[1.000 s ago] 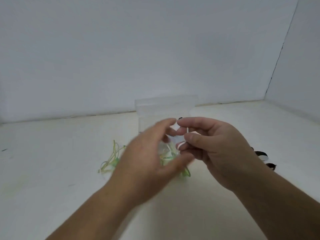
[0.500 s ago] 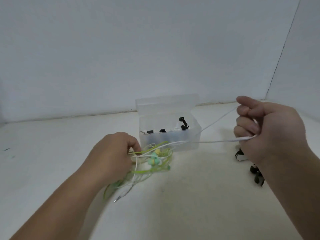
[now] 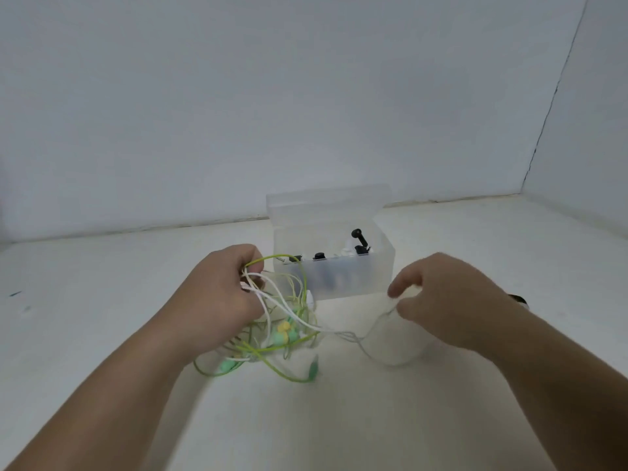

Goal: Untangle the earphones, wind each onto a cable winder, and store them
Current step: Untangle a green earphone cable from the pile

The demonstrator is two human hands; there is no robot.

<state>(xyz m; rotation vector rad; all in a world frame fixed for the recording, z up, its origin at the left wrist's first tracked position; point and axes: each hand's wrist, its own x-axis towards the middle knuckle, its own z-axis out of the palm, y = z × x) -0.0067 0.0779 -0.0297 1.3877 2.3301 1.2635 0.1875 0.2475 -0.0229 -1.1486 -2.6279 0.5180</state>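
Note:
My left hand (image 3: 217, 300) grips a tangle of green earphone cable (image 3: 289, 365) and white earphone cable (image 3: 282, 300) just above the table, left of the box. Green and yellow earbuds (image 3: 283, 333) hang inside the tangle. My right hand (image 3: 448, 300) is blurred, front right of the box, and pinches a loop of the white cable (image 3: 370, 338) that runs slack back to the tangle. A clear plastic storage box (image 3: 353, 283) stands open behind the hands, with black and white pieces (image 3: 356, 246) sticking up inside.
A black item (image 3: 518, 298) peeks out behind my right wrist on the white table (image 3: 102, 317). White walls close the back and right side; a wall corner (image 3: 543, 124) runs up at the right.
My right hand has swung back left and down from its outstretched pull, so the white cable has gone from taut to a slack loop. My left hand still grips the tangle, raised slightly.

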